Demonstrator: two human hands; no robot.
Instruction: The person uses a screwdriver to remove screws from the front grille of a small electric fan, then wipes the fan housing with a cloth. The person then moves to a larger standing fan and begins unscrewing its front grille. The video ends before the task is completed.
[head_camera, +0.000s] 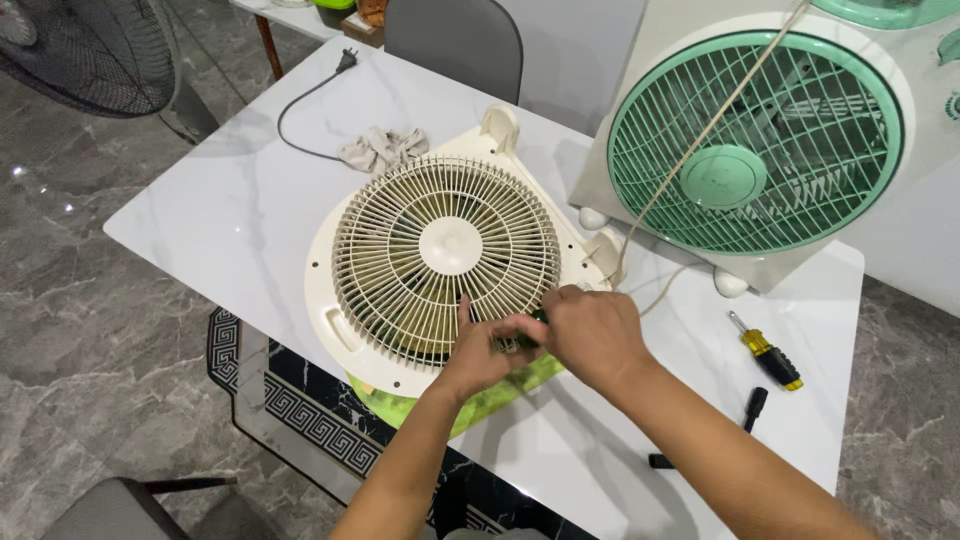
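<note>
Cream plastic round fan grille (446, 262) lies under both hands: left hand (482, 350) pinches its near rim, right hand (592, 333) closes on a small dark object beside it, details hidden.

Both forearms bare to the elbow, no sleeves, rings, watch or gloves

We see no screens or signs. Far beyond our hands (545, 340), at the picture's top edge past the worktop's (230, 200) far end, sits a brownish box-like package (366, 22), cut off by the frame. Far to their right, a small round green label (951, 107) marks the upright fan's casing.
</note>
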